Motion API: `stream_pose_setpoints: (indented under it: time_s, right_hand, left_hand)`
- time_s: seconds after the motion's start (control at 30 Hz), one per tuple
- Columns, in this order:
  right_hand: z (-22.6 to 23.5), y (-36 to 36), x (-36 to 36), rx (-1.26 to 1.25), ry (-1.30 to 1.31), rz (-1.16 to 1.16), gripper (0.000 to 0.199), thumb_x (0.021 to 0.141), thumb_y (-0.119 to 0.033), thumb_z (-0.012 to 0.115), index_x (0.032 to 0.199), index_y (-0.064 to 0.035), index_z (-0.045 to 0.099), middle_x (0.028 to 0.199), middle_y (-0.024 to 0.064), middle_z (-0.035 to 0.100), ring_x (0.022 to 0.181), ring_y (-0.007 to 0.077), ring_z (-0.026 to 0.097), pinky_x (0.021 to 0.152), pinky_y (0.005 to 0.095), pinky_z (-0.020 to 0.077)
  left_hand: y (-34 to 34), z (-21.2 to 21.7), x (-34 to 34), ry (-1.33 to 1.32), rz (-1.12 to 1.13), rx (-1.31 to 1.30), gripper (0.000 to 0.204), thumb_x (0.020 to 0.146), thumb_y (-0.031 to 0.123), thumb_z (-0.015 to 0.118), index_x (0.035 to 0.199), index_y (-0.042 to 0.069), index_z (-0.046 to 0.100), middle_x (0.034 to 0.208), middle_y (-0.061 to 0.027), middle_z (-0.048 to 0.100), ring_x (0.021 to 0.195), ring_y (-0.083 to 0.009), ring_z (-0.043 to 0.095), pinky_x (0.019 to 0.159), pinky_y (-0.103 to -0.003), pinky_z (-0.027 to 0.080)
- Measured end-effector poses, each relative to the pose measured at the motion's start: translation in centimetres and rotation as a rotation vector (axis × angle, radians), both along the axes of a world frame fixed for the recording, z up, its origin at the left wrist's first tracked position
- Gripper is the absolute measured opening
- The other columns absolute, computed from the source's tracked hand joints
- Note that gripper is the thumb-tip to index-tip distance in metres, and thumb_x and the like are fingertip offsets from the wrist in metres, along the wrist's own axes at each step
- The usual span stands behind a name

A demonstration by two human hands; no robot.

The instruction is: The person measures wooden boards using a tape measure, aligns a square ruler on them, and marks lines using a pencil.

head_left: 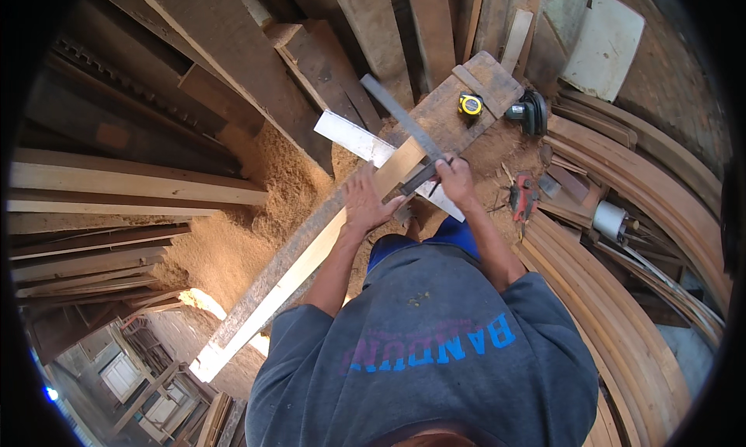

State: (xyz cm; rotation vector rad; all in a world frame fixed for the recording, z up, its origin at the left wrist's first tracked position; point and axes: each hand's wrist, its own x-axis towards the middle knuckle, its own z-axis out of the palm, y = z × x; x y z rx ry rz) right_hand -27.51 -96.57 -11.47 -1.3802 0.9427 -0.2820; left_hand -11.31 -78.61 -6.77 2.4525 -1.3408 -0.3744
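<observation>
A long pale timber beam (315, 249) runs diagonally from the lower left up to the workbench (483, 74). My left hand (367, 202) lies on the beam with its fingers spread. At the beam's far end, a metal carpenter's square (395, 113) lies with its long blade pointing up and left. My right hand (457, 179) is closed round the dark stock of the square, close to the beam's right side. A thin dark stick-like piece shows below those fingers, too small to name. Crosswise under the beam lies a white board (351, 136).
On the bench rests a yellow-and-black tape measure (470, 105), with a dark green power tool (531, 111) beside it. Further right are a red tool (524, 196) and a white cylinder (608, 220). Sawdust (225, 237) heaps at left; stacked planks (614, 307) line the right.
</observation>
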Motion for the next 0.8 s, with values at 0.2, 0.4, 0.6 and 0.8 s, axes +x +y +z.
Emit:
stream_pose_setpoints:
  time_s: [0.2, 0.4, 0.6, 0.8]
  right_hand:
    - [2.7, -5.4, -4.4, -0.027, -0.044, -0.151, 0.023, 0.100, -0.016, 0.049, 0.096, 0.0017, 0.064, 0.082, 0.0036, 0.065, 0.071, 0.0111, 0.062, 0.066, 0.0274, 0.0519]
    - [3.2, -6.3, -6.0, -0.075, -0.114, -0.207, 0.022, 0.100, -0.015, 0.048, 0.091, -0.0009, 0.063, 0.077, 0.0020, 0.062, 0.064, 0.0094, 0.060, 0.062, 0.0253, 0.0523]
    - [4.8, -4.2, -5.4, 0.054, 0.002, -0.218, 0.018, 0.100, -0.018, 0.053, 0.094, -0.0052, 0.062, 0.072, -0.0051, 0.052, 0.061, 0.0051, 0.050, 0.058, 0.0229, 0.0422]
    - [3.4, -4.8, -5.5, 0.003, -0.005, -0.183, 0.016, 0.099, -0.018, 0.054, 0.094, -0.0062, 0.062, 0.070, -0.0071, 0.047, 0.058, 0.0037, 0.043, 0.052, 0.0224, 0.0360]
  left_hand:
    - [2.7, -1.1, 2.9, 0.198, -0.022, 0.457, 0.093, 0.072, 0.041, 0.081, 0.144, 0.003, 0.038, 0.122, -0.0271, 0.061, 0.111, -0.0409, 0.061, 0.097, -0.046, 0.048]
    - [1.6, -1.0, 8.4, 0.618, -0.026, 0.370, 0.080, 0.072, 0.040, 0.083, 0.135, 0.005, 0.048, 0.125, -0.0239, 0.062, 0.118, -0.0390, 0.059, 0.100, -0.045, 0.046]
    - [1.6, -5.6, 10.8, 0.625, 0.164, 0.427, 0.085, 0.079, 0.068, 0.067, 0.130, 0.002, 0.055, 0.124, -0.0262, 0.063, 0.118, -0.0374, 0.061, 0.100, -0.046, 0.046]
    - [1.9, -9.5, 11.6, 0.624, 0.151, 0.505, 0.107, 0.075, 0.081, 0.058, 0.143, -0.001, 0.046, 0.137, -0.0293, 0.054, 0.129, -0.0398, 0.052, 0.110, -0.043, 0.040]
